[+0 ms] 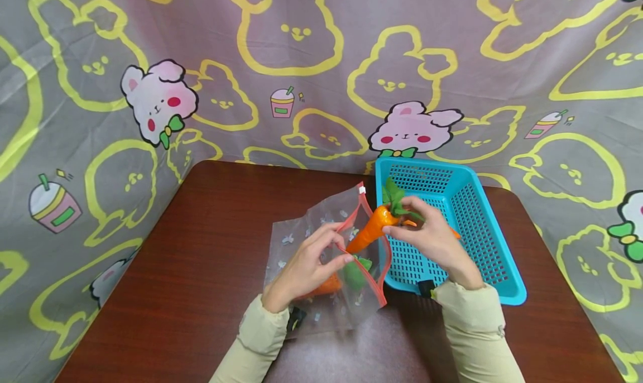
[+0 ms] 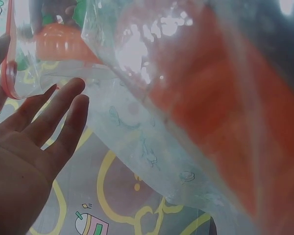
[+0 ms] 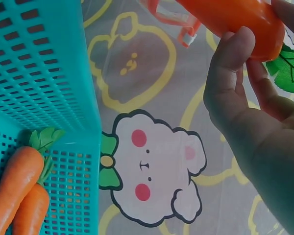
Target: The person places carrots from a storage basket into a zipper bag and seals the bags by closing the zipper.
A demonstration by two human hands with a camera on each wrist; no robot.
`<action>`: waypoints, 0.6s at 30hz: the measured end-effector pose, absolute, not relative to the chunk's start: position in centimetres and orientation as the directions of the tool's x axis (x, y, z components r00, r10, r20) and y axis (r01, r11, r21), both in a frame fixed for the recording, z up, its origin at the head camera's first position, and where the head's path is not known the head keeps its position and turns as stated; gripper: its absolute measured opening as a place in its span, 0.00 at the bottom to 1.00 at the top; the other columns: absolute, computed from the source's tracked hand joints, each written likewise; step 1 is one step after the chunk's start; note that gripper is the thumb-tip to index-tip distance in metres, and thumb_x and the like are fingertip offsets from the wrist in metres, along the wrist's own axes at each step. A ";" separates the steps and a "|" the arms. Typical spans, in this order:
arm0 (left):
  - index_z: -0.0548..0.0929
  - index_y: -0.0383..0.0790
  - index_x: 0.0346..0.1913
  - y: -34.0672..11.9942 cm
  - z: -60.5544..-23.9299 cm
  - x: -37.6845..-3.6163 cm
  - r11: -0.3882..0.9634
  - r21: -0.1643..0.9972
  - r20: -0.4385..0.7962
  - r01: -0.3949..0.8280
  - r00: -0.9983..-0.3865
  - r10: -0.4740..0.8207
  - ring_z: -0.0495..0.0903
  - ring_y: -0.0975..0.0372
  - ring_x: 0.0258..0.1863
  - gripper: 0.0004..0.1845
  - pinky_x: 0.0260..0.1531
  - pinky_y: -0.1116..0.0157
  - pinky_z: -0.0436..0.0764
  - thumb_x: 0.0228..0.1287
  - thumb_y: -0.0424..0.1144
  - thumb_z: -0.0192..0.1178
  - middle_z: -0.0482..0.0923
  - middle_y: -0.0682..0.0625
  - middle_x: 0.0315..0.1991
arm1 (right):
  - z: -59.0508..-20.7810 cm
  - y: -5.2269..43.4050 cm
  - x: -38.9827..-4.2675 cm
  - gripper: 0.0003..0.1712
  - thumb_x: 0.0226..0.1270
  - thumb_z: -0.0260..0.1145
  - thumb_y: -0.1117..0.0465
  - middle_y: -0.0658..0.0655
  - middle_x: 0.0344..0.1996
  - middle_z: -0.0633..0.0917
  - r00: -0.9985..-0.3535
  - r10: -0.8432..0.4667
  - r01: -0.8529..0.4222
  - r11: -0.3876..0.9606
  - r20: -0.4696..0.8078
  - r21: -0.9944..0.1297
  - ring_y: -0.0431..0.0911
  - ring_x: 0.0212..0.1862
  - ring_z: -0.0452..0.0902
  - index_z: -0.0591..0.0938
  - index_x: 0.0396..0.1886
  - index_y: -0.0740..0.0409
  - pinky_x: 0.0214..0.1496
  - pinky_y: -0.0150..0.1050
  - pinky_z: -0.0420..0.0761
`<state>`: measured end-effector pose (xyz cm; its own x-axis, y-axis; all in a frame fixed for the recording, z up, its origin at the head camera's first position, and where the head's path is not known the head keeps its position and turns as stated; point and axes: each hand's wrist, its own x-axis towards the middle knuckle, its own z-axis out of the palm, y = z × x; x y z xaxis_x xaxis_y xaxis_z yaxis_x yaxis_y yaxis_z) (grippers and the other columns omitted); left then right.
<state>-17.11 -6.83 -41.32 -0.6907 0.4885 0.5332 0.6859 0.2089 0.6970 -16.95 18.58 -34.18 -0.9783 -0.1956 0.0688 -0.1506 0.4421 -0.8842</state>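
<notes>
A clear zip bag with a red zip rim lies on the brown table. My left hand pinches its rim and holds the mouth open; in the left wrist view the hand lies against the bag with its fingers fairly straight. My right hand grips an orange toy carrot near its green leaves, with the tip pointing down into the bag's mouth. The right wrist view shows the fingers curled round the carrot. Another carrot with green leaves lies inside the bag.
A turquoise mesh basket stands on the table just right of the bag, and two more carrots lie in it. A grey cloth with a rabbit print hangs behind and around the table.
</notes>
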 end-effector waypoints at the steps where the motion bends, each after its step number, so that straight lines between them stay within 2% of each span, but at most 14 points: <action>1: 0.75 0.43 0.40 -6.8 -41.3 -17.1 0.209 0.696 0.535 0.687 -0.690 0.488 0.74 0.54 0.61 0.10 0.56 0.59 0.78 0.62 0.40 0.66 0.77 0.44 0.48 | -34.2 18.6 -16.9 0.22 0.62 0.70 0.60 0.61 0.48 0.78 -0.978 -0.197 -0.148 0.448 0.064 -0.882 0.53 0.46 0.77 0.73 0.52 0.61 0.45 0.33 0.83; 6: 0.75 0.43 0.39 -6.8 -41.4 -17.1 0.209 0.686 0.546 0.696 -0.683 0.485 0.74 0.55 0.62 0.10 0.58 0.58 0.77 0.62 0.40 0.66 0.77 0.45 0.47 | -34.2 18.5 -16.9 0.24 0.62 0.69 0.60 0.61 0.50 0.77 -0.978 -0.204 -0.139 0.482 0.044 -0.865 0.54 0.48 0.75 0.73 0.54 0.62 0.46 0.33 0.83; 14: 0.75 0.44 0.40 -6.8 -41.5 -17.1 0.204 0.687 0.548 0.697 -0.682 0.485 0.74 0.54 0.61 0.10 0.58 0.58 0.77 0.62 0.40 0.66 0.77 0.44 0.46 | -34.4 18.5 -16.8 0.23 0.60 0.70 0.60 0.60 0.51 0.74 -0.977 -0.209 -0.147 0.496 0.047 -0.856 0.55 0.50 0.77 0.73 0.53 0.62 0.51 0.42 0.83; 18: 0.75 0.44 0.40 -6.8 -41.5 -17.1 0.205 0.688 0.546 0.696 -0.682 0.486 0.75 0.54 0.60 0.10 0.57 0.58 0.77 0.62 0.40 0.66 0.77 0.44 0.47 | -34.5 18.5 -16.8 0.24 0.60 0.71 0.60 0.60 0.51 0.75 -0.974 -0.221 -0.153 0.497 0.046 -0.854 0.56 0.52 0.78 0.74 0.53 0.62 0.52 0.41 0.83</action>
<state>-17.12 -6.83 -41.47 -0.6824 0.4863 0.5457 0.6962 0.2052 0.6878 -16.84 18.54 -34.53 -0.9741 -0.2213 0.0462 -0.1535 0.4973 -0.8539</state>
